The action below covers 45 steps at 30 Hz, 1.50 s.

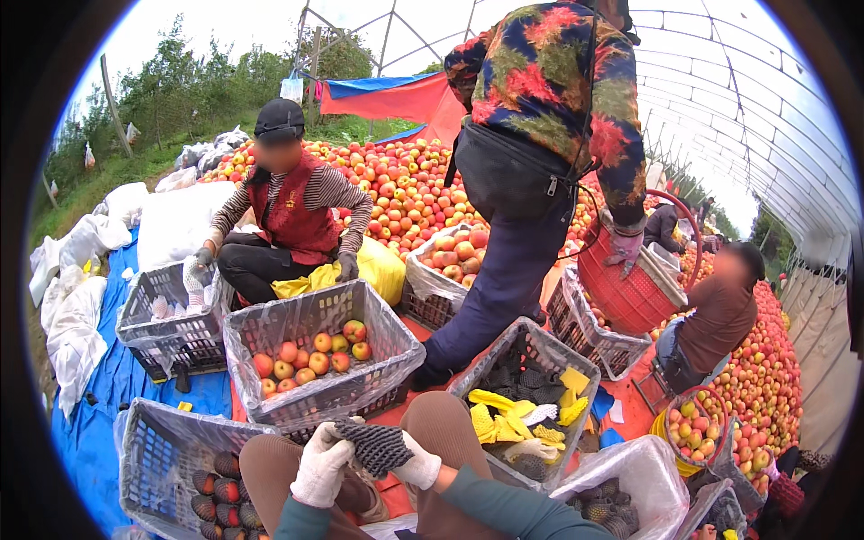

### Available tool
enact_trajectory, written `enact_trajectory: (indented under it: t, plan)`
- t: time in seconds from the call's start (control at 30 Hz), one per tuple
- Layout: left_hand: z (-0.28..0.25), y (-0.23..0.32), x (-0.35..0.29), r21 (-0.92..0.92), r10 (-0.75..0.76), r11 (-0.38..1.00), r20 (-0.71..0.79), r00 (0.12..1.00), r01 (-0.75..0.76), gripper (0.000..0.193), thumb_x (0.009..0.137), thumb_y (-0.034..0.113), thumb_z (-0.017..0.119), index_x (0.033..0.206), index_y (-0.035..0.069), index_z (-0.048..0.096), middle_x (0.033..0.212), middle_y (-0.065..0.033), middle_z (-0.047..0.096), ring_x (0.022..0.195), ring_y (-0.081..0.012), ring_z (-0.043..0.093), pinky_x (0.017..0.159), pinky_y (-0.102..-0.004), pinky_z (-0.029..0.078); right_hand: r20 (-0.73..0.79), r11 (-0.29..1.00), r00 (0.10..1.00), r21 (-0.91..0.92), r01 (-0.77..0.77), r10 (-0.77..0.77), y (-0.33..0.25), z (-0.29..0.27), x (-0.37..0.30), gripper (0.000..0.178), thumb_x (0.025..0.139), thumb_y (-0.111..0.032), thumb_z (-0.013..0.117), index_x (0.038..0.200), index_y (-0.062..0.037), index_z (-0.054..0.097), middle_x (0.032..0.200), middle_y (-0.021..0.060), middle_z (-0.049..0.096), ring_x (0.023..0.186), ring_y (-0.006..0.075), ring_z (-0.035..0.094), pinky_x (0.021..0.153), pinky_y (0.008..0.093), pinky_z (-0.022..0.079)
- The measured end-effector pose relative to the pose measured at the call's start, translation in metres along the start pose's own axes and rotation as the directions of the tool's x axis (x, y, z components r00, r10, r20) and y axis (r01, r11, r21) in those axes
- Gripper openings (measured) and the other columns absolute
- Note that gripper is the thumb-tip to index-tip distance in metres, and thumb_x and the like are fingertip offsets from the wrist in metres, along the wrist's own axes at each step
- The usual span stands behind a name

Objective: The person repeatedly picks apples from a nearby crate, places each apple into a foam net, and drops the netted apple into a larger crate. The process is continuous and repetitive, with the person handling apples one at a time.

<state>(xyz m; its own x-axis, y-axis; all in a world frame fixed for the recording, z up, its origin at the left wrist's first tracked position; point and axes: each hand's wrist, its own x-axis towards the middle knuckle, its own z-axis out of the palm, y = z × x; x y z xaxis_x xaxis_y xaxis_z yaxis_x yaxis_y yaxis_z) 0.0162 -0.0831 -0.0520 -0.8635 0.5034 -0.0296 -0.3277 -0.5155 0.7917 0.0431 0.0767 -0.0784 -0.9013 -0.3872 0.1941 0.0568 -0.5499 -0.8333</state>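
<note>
In front of my knees, my left hand point(322, 465) and my right hand point(418, 463), both in white gloves, grip a black foam fruit net point(373, 447) between them. The net is stretched sideways, with its left end pinched in my left fingers. My right fingers are partly behind it, and no apple shows inside. Just beyond my knees stands a plastic-lined crate point(236, 346) with loose red and yellow apples point(319, 362). At my lower left, another lined crate point(135, 450) holds apples in black nets point(227, 510).
A crate point(589, 364) of black and yellow nets point(520, 416) stands by my right knee, and a lined crate point(661, 477) of netted fruit beside it. A standing person point(549, 108) carries a red basket point(621, 279). Another person point(297, 202) sits opposite, before an apple heap point(405, 193).
</note>
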Motion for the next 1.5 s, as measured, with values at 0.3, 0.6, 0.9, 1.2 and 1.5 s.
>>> enact_trajectory:
  t: [0.3,0.6,0.9,1.2,1.5]
  plan:
    - [0.006,0.005,-0.010,0.172,0.175,0.972,-0.057,0.983,-0.163,0.030,0.081,-0.001,0.053,0.111,-0.002,0.049,0.102,-0.0074,0.055,0.095,-0.0126,0.052,0.085,-0.0260,0.042,-0.391,0.965,0.884,0.155,-0.211,0.256,-0.020,0.024,-0.001,0.026,0.088,-0.008,0.049,0.112,0.0007,0.052,0.095,0.0014,0.059,0.081,0.0066,0.056,0.070,0.0210,0.049]
    - [-0.011,-0.009,-0.001,0.333,0.140,0.940,-0.154,0.978,-0.082,0.018,0.082,0.000,0.055,0.100,0.000,0.054,0.090,-0.0018,0.057,0.080,-0.0074,0.053,0.074,-0.0221,0.044,-0.277,0.770,0.951,-0.634,-0.073,-0.138,-0.003,0.010,0.004,0.027,0.081,-0.004,0.056,0.108,-0.0006,0.054,0.090,0.0069,0.062,0.078,0.0115,0.060,0.068,0.0233,0.048]
    - [0.002,-0.003,0.008,-0.375,0.098,0.922,-0.003,0.995,-0.092,0.015,0.071,0.001,0.057,0.083,0.003,0.048,0.098,-0.0123,0.058,0.078,-0.0191,0.057,0.075,-0.0316,0.046,-0.555,0.964,0.792,-0.083,0.251,-0.254,-0.038,-0.001,-0.001,0.026,0.092,-0.021,0.042,0.100,0.0004,0.054,0.094,0.0094,0.061,0.087,0.0160,0.059,0.079,0.0292,0.048]
    - [0.016,-0.013,-0.013,-0.371,-0.293,0.810,0.415,0.861,0.455,0.079,0.069,0.022,0.073,0.131,-0.003,0.031,0.123,-0.0119,0.049,0.110,-0.0206,0.051,0.096,-0.0324,0.039,-0.478,0.789,0.851,0.599,0.135,0.217,-0.025,0.015,-0.009,0.025,0.092,-0.025,0.044,0.096,-0.0029,0.055,0.086,0.0085,0.060,0.078,0.0168,0.059,0.071,0.0313,0.051]
    - [0.021,0.020,-0.005,-0.183,-0.349,0.874,0.411,0.842,0.451,0.047,0.074,0.009,0.062,0.117,-0.005,0.048,0.101,-0.0089,0.059,0.090,-0.0140,0.057,0.079,-0.0273,0.046,-0.618,0.969,0.773,-0.071,-0.236,0.143,-0.012,0.010,-0.037,0.021,0.090,-0.020,0.048,0.101,-0.0025,0.053,0.092,0.0064,0.059,0.083,0.0127,0.057,0.076,0.0262,0.048]
